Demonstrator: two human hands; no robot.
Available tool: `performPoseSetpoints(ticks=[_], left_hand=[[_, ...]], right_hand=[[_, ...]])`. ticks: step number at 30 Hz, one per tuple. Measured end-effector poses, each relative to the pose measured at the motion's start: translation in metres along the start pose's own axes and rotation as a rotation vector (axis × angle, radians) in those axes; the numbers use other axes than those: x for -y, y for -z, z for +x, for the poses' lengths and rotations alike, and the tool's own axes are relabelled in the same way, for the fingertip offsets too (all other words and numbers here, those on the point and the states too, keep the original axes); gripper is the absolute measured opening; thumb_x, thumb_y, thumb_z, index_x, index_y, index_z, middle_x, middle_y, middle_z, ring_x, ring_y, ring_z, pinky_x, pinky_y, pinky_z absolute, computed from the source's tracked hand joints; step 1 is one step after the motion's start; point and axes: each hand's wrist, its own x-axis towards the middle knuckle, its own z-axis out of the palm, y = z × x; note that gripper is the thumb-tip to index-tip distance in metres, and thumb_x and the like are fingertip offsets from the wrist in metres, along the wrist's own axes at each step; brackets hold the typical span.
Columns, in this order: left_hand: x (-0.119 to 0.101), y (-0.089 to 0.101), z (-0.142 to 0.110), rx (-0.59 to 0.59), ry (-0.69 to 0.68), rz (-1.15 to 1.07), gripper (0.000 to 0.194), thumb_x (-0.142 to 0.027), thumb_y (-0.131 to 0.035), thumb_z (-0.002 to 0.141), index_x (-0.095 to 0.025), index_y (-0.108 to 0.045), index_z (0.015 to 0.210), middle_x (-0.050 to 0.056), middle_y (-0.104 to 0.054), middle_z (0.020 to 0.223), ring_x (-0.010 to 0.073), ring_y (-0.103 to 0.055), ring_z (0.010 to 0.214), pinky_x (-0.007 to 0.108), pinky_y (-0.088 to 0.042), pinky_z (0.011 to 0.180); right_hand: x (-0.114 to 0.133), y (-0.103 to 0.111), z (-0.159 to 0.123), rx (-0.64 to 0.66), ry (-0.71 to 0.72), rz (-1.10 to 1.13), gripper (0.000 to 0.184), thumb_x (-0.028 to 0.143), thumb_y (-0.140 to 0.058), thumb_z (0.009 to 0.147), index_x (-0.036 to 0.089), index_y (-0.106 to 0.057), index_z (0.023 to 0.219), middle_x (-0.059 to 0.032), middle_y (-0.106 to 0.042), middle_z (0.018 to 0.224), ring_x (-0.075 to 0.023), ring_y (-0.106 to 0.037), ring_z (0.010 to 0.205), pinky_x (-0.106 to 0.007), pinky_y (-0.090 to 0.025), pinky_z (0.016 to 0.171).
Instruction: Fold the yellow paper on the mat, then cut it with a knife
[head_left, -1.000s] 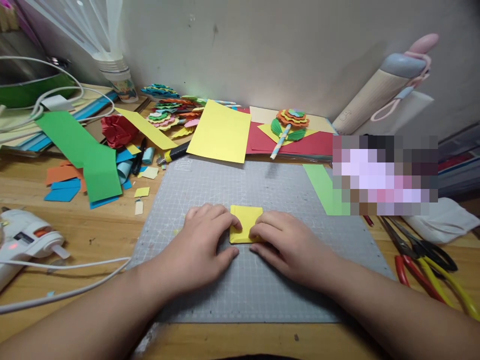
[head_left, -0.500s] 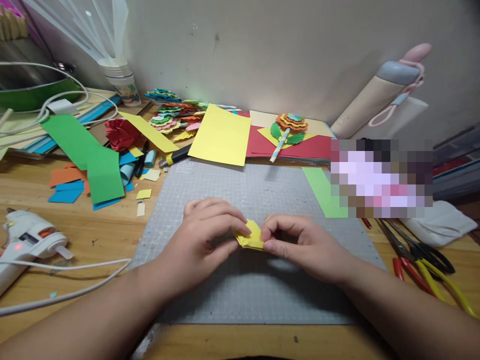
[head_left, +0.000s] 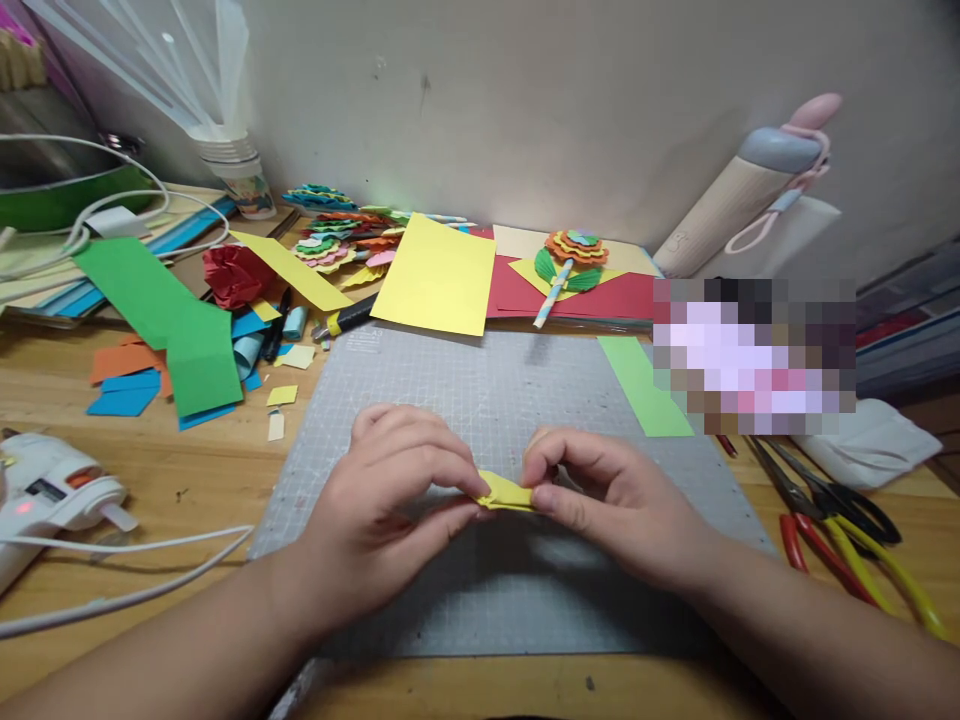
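Observation:
Between my two hands a small folded piece of yellow paper (head_left: 510, 491) is held above the grey cutting mat (head_left: 450, 590). My left hand (head_left: 401, 485) pinches its left end between thumb and fingertips. Its right end is gripped by the thumb and index finger of my right hand (head_left: 607, 495). The piece looks narrow and nearly edge-on, with fold lines along its near side. Parts of both ends are hidden under my fingers.
Behind the mat lie a yellow sheet (head_left: 435, 275) and a paper flower (head_left: 574, 262). Green paper strips (head_left: 199, 350), scraps and a glue gun (head_left: 67, 490) with white cables are at left. Scissors (head_left: 832, 490), red- and yellow-handled tools and a bottle (head_left: 739, 200) stand at right.
The yellow paper has been tipped flatter, so less of its upper face shows. My left hand has shifted slightly down and left; both hands keep their pinch.

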Motion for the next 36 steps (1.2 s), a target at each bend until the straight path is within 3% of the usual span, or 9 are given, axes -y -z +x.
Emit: performPoseSetpoints(ticks=[4, 7, 12, 27, 30, 36], left_hand=[[-0.007, -0.001, -0.001, -0.010, -0.022, 0.034, 0.014, -0.011, -0.062, 0.084, -0.025, -0.059, 0.086, -0.003, -0.068, 0.080, 0.0155, -0.059, 0.080, 0.036, -0.038, 0.080], [-0.011, -0.003, -0.003, -0.012, -0.030, 0.039, 0.013, -0.012, -0.062, 0.084, -0.025, -0.059, 0.085, -0.004, -0.069, 0.079, 0.0152, -0.060, 0.079, 0.036, -0.038, 0.079], [-0.014, -0.006, -0.003, -0.004, -0.017, 0.019, 0.012, -0.014, -0.061, 0.086, -0.026, -0.060, 0.087, -0.004, -0.069, 0.078, 0.0153, -0.060, 0.078, 0.036, -0.039, 0.079], [-0.015, -0.008, -0.005, 0.003, 0.009, -0.078, 0.012, -0.013, -0.063, 0.085, -0.024, -0.059, 0.088, -0.003, -0.067, 0.078, 0.0142, -0.061, 0.076, 0.035, -0.041, 0.078], [-0.016, -0.008, -0.005, 0.034, 0.028, -0.075, 0.015, -0.011, -0.061, 0.085, -0.024, -0.059, 0.092, -0.003, -0.067, 0.081, 0.0151, -0.060, 0.079, 0.036, -0.040, 0.080], [-0.017, -0.008, -0.007, -0.021, -0.042, 0.034, 0.016, -0.007, -0.061, 0.083, -0.022, -0.059, 0.089, -0.004, -0.068, 0.079, 0.0142, -0.059, 0.076, 0.037, -0.037, 0.078]], right_hand=[[0.009, -0.008, -0.009, -0.216, 0.373, -0.363, 0.012, 0.020, -0.062, 0.085, 0.023, -0.060, 0.096, -0.0028, -0.063, 0.091, -0.0187, -0.057, 0.087, -0.036, -0.042, 0.080], [0.017, -0.014, -0.014, -0.307, 0.484, -0.607, 0.009, 0.020, -0.065, 0.085, 0.024, -0.064, 0.092, -0.0013, -0.068, 0.091, -0.0212, -0.058, 0.092, -0.041, -0.035, 0.085], [0.022, -0.016, -0.012, -0.247, 0.474, -0.583, 0.009, 0.015, -0.062, 0.086, 0.024, -0.063, 0.087, 0.0052, -0.071, 0.078, -0.0160, -0.062, 0.082, -0.039, -0.032, 0.085], [0.017, -0.014, -0.010, -0.198, 0.481, -0.595, 0.009, 0.016, -0.059, 0.088, 0.024, -0.063, 0.091, 0.0047, -0.071, 0.081, -0.0154, -0.063, 0.084, -0.039, -0.030, 0.090], [0.018, -0.014, -0.011, -0.227, 0.489, -0.608, 0.012, 0.015, -0.058, 0.088, 0.025, -0.063, 0.091, 0.0052, -0.072, 0.081, -0.0153, -0.064, 0.084, -0.039, -0.030, 0.090], [0.017, -0.021, -0.015, -0.371, 0.477, -0.633, 0.008, 0.024, -0.060, 0.090, 0.026, -0.065, 0.084, 0.0055, -0.074, 0.079, -0.0174, -0.065, 0.084, -0.044, -0.027, 0.094]])
